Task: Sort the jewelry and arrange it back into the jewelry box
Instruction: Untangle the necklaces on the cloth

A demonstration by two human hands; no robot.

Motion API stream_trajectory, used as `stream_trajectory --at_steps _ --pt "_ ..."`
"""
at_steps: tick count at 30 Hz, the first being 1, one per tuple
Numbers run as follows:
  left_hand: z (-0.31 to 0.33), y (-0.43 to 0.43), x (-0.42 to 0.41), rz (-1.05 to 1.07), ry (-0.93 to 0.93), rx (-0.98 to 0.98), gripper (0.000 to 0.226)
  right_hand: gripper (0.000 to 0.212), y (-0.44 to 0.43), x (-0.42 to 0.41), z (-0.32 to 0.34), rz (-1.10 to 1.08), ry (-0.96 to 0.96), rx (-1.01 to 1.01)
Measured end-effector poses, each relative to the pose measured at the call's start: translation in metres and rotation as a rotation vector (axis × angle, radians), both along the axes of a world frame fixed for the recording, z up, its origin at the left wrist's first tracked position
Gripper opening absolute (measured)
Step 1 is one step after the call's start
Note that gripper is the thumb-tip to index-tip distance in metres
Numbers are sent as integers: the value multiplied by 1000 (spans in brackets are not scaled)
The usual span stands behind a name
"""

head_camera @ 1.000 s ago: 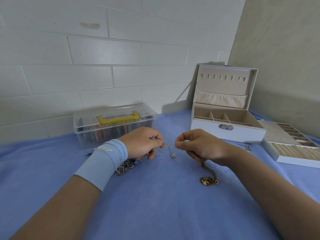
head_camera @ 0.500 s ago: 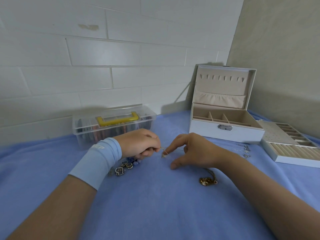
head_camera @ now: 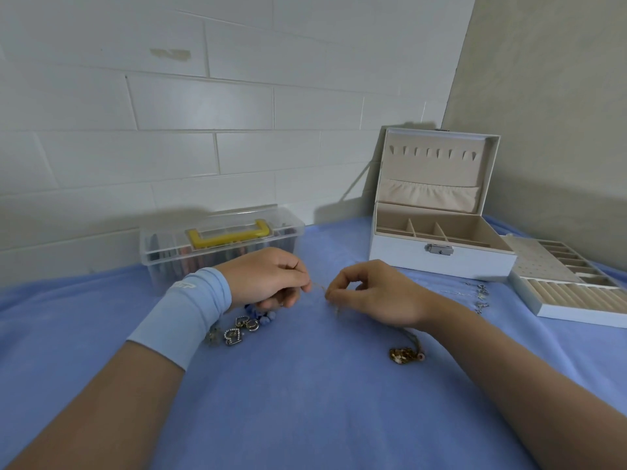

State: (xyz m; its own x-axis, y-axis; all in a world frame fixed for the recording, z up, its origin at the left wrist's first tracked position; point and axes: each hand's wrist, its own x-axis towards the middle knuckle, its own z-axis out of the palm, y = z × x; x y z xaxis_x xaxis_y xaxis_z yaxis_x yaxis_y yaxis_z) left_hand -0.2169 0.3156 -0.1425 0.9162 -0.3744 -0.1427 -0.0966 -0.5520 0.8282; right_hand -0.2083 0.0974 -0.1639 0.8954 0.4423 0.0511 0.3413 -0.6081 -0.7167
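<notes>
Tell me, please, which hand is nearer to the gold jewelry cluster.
Right. The right hand is just behind the gold jewelry cluster; the left hand is farther off to its left.

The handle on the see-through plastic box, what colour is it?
The handle is yellow, seen best in the head view.

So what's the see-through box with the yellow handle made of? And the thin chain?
The box looks like clear glossy plastic: you can see things through its walls. The chain looks like gold-coloured metal, thin and yellowish; whether it is real gold is unclear.
</notes>
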Motion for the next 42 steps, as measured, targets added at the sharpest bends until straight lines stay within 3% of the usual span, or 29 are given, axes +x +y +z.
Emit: stream_trajectory --at_steps 4,9,14,16,19,23,28,39,42 --pt "-2 0 3 27 -36 98 17 25 -4 3 1 -77 47 162" --pt "-4 -4 5 4 -91 175 17 42 -6 4 3 -23 37 228" --pt "-5 -5 5 -14 -198 234 14 36 -12 3 9 148 84 309" --pt "-7 -4 6 -18 -218 242 12 23 -15 1 12 223 141 247" --pt "-8 -1 7 -32 -251 292 17 25 -16 -2 12 278 192 92" --pt "-9 4 9 -5 -347 343 25 38 -10 2 4 106 22 -92" --pt "-5 4 10 46 -429 504 30 14 -5 3 3 -28 -167 -55" --pt "2 2 9 133 -505 608 26 24 -5 2 9 -93 -227 -413" --pt "3 1 7 131 -539 614 18 39 -3 -2 14 -103 -196 -462"
